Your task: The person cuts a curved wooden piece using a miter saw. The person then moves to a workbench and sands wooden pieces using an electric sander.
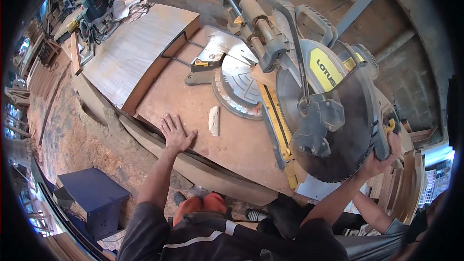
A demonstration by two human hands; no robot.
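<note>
Left hand (176,135): flat on bench (241,157), fingers apart
Right hand (374,166): clamped on saw handle (383,142)
Wood bit (214,121): looks cut already, imo
Blade (333,157): seems raised; can't tell what's left

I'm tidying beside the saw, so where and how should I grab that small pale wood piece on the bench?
From above, pinch the small wood piece across its middle, fingertips on its two long edges. It lies flat and narrow, with nothing against those edges. Your left hand, open and nearer, looks the better choice.
</note>
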